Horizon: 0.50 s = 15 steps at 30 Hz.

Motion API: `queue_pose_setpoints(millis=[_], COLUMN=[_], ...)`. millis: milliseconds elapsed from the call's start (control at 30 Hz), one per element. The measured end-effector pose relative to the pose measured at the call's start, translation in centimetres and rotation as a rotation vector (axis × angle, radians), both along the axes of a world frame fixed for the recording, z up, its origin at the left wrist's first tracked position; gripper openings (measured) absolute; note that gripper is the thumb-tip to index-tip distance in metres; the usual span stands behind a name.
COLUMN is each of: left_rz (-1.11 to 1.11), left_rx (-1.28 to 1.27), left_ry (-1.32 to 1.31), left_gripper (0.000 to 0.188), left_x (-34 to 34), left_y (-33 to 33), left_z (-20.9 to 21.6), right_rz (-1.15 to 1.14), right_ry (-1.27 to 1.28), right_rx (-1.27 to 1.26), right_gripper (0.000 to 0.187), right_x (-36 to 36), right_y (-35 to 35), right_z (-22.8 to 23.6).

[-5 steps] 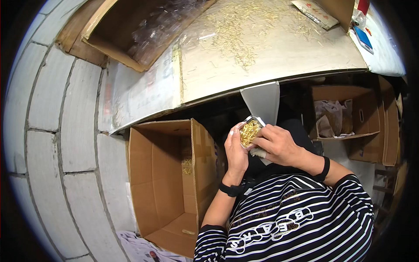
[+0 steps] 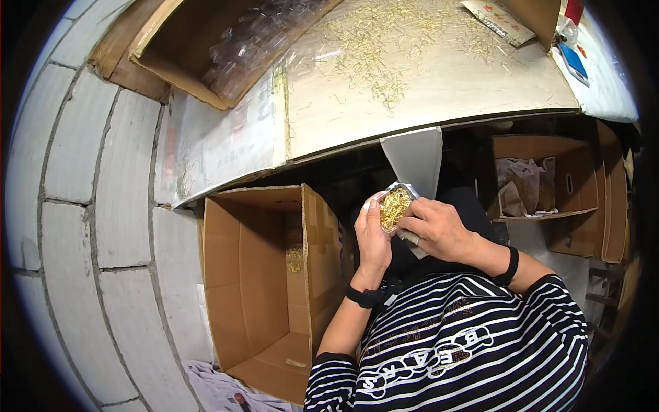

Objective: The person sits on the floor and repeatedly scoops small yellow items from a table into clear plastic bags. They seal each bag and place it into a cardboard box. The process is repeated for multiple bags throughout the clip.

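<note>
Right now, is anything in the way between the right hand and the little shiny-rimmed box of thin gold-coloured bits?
Nothing visible is. The right hand has its fingers at the right edge of the little shiny-rimmed box, and the left hand holds its other side.

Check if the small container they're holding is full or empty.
Not empty: gold-coloured pieces spread across the small container; how deep, I cannot tell.
</note>
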<state>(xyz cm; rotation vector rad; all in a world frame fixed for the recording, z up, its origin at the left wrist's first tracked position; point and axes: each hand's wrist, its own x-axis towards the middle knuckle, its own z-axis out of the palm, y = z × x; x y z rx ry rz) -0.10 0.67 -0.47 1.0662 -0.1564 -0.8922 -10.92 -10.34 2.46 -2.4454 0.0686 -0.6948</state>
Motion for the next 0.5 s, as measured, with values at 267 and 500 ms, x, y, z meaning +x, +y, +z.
queue_pose_setpoints(millis=[267, 500], left_rz=[-0.114, -0.167], left_rx=[-0.003, -0.057], left_ry=[-0.089, 0.007], left_gripper=[0.036, 0.04], left_x=[0.1, 0.8], left_y=[0.0, 0.8], left_z=[-0.7, 1.6], right_rz=[0.028, -0.093], right_ry=[0.184, 0.066], right_rx=[0.254, 0.363], right_gripper=[0.021, 0.032], right_x=[-0.2, 0.0], right_y=[-1.2, -2.4], right_z=[1.3, 3.5])
